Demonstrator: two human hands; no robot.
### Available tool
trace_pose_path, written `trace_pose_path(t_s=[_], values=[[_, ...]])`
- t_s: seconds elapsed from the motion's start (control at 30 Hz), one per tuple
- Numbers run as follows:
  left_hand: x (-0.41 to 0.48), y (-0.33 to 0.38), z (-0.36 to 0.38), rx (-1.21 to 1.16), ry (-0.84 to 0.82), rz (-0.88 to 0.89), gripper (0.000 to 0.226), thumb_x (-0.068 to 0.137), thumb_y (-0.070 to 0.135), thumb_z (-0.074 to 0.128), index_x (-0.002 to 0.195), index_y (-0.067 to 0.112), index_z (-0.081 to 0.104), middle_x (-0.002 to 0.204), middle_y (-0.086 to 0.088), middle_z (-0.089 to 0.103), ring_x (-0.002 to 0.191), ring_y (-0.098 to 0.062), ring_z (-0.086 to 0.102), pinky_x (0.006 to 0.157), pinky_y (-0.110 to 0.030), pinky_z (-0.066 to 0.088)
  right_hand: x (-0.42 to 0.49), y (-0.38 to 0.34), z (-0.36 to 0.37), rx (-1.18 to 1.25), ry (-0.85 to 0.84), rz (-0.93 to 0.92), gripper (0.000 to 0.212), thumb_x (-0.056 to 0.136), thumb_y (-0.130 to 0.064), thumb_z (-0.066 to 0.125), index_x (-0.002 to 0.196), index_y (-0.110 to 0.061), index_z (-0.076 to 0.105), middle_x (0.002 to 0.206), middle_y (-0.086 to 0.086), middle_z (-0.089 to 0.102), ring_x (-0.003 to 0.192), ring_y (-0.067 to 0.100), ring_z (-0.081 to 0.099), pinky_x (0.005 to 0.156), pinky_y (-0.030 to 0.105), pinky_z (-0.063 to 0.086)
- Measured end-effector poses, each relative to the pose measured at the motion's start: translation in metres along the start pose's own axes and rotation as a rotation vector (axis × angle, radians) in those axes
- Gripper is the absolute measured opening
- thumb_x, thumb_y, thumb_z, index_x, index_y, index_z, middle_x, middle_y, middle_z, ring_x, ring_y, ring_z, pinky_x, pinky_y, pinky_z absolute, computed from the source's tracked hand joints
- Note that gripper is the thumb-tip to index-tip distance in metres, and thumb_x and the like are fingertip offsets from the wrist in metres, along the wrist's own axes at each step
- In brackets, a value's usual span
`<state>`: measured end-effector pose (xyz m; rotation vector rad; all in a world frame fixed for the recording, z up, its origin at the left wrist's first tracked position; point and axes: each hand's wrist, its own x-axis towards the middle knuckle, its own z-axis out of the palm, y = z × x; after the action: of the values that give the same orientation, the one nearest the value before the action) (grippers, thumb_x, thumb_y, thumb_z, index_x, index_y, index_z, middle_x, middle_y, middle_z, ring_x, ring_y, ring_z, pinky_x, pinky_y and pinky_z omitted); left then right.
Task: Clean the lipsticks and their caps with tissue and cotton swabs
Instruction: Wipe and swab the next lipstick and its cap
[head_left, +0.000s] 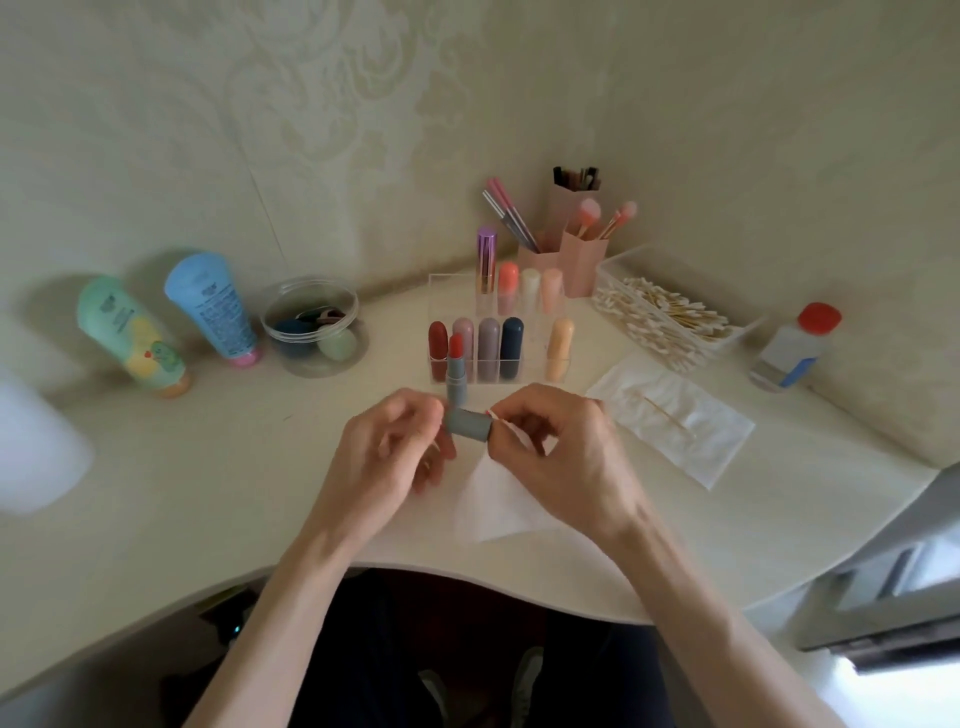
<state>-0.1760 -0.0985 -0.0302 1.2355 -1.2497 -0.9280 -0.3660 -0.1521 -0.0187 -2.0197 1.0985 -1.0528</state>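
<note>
My left hand (387, 447) pinches the grey cap (467, 423) by its closed end. The cap lies sideways between my hands, mouth facing right. Just behind it the open lipstick (456, 374) stands upright, red tip up. My right hand (566, 452) pinches a cotton swab (494, 415) at the cap's mouth.

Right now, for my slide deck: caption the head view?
Left hand holds a grey lipstick cap; right hand pinches a cotton swab at its open end.

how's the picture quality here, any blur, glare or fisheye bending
Head view: wide-angle distortion curves the table edge; the white shape at far left is smeared; light is soft, with glare at lower right; the left hand gripping the grey cap and right hand pinching the cotton swab look fairly sharp.
</note>
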Motion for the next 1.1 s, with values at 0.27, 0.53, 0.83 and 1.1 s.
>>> trace_pose_path(t_s=[0.27, 0.53, 0.83, 1.1], values=[[0.003, -0.007, -0.002, 0.049, -0.015, 0.030, 0.017, 0.088, 0.020, 0.072, 0.097, 0.006, 0.076, 0.076, -0.007, 0.074, 0.064, -0.017, 0.064, 0.066, -0.020, 0.052, -0.005, 0.008, 0.010, -0.199, 0.109, -0.288, 0.004, 0.086, -0.006, 0.075, 0.088, -0.010, 0.075, 0.079, -0.011, 0.061, 0.063, 0.003, 0.046, 0.059, 0.019, 0.042], [-0.001, -0.008, -0.003, -0.015, 0.015, 0.078, 0.019, 0.082, 0.014, 0.077, 0.101, 0.013, 0.077, 0.085, -0.007, 0.078, 0.068, -0.021, 0.066, 0.060, -0.024, 0.051, -0.001, -0.010, -0.001, 0.335, -0.201, 0.440, 0.022, 0.096, -0.006, 0.068, 0.078, -0.011, 0.079, 0.058, -0.005, 0.059, 0.050, 0.005, 0.048, 0.048, 0.017, 0.035], [0.001, -0.005, -0.004, -0.197, 0.114, 0.056, 0.022, 0.085, 0.011, 0.072, 0.106, 0.006, 0.075, 0.091, -0.006, 0.078, 0.066, -0.022, 0.067, 0.052, -0.026, 0.047, 0.003, -0.002, -0.022, 0.528, -0.287, 0.645, 0.022, 0.097, -0.028, 0.072, 0.082, -0.015, 0.082, 0.076, 0.006, 0.072, 0.071, 0.018, 0.065, 0.066, 0.033, 0.049], [-0.001, -0.001, -0.004, -0.176, 0.136, 0.027, 0.023, 0.089, 0.013, 0.071, 0.110, 0.006, 0.075, 0.095, -0.010, 0.079, 0.071, -0.023, 0.069, 0.053, -0.026, 0.049, -0.009, 0.002, -0.020, 0.620, -0.155, 0.463, 0.020, 0.094, -0.031, 0.076, 0.106, -0.015, 0.081, 0.105, 0.020, 0.076, 0.089, 0.019, 0.067, 0.084, 0.035, 0.049]])
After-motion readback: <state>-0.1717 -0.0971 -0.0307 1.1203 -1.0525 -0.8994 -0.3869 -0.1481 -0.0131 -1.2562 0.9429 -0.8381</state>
